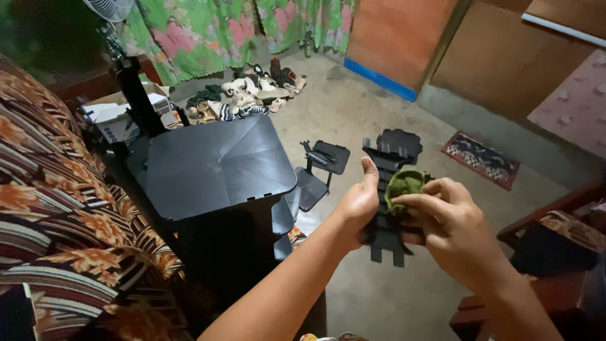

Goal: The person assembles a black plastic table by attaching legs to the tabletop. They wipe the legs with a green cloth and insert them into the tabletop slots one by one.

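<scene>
Head view looks down on two bare hands raised over a concrete floor (353, 120). The left hand (361, 203) grips a flat black plastic panel (382, 235) with slots and tabs, its thumb standing up along the panel's left edge and the other fingers hidden behind it, so the panel stands roughly upright between the hands. The right hand (449, 222) pinches a crumpled green cloth (404, 184) between thumb and forefinger and presses it against the upper right part of the panel; the remaining fingers curl closed beneath.

Left of the hands stands a black plastic table (218, 165) with a wide angular top, partly assembled, beside a sofa (44, 189) covered in brown floral and striped fabric. On the floor beyond the hands lie more black plastic pieces (331, 156), one near the table and another (401, 143) just behind the panel. A small patterned mat (481, 159) lies to the right, well apart from the pieces. A heap of shoes (252, 93) sits by the far wall under green floral curtains (202, 28).
</scene>
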